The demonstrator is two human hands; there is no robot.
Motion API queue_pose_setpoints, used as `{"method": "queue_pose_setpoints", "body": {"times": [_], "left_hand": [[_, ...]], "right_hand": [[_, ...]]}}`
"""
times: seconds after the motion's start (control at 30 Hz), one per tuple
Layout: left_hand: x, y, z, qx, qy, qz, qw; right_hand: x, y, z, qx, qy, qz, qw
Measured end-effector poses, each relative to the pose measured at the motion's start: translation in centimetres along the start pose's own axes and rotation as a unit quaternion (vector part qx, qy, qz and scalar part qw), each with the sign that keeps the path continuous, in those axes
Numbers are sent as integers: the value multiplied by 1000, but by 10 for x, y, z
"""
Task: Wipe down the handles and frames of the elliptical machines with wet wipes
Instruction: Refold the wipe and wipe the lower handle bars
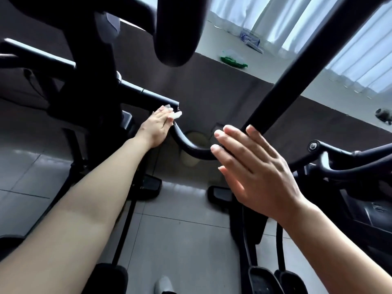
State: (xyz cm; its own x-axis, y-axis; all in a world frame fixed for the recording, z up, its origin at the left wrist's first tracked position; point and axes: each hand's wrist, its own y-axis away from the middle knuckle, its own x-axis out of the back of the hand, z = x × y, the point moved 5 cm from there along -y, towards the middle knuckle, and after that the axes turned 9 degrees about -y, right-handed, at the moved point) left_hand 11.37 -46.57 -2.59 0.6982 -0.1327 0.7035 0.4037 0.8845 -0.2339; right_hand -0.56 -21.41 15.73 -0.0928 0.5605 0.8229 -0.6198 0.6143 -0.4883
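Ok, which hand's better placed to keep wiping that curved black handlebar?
Left. The left hand already presses the wet wipe on the curved handlebar. The right hand is open, holding no wipe.

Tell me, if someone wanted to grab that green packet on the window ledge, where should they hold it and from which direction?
Probably from above, pinching across its narrow width near the middle. The green packet lies flat on the ledge, so nothing sticks up to grab and its underside is out of reach. Neither the left hand, pressing a wet wipe to the curved handle, nor the open right hand is near it.
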Motion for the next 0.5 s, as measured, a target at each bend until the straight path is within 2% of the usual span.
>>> {"method": "queue_pose_setpoints", "body": {"times": [0.13, 0.23, 0.3, 0.4, 0.5], "left_hand": [[-22, 58, 57, -41, 140, 83, 986], [-30, 107, 111, -8, 270, 147, 952], [-24, 123, 147, 16, 340, 145, 929], [-8, 131, 185, 11, 439, 108, 892], [5, 136, 208, 4, 469, 83, 879]], "right_hand": [[4, -5, 10, 1, 41, 13, 999], [8, -7, 12, 1, 26, 11, 1000], [11, -12, 12, 2, -1, 19, 1000], [25, -24, 12, 8, -26, 58, 998], [53, -28, 24, -1, -20, 109, 994]]}}
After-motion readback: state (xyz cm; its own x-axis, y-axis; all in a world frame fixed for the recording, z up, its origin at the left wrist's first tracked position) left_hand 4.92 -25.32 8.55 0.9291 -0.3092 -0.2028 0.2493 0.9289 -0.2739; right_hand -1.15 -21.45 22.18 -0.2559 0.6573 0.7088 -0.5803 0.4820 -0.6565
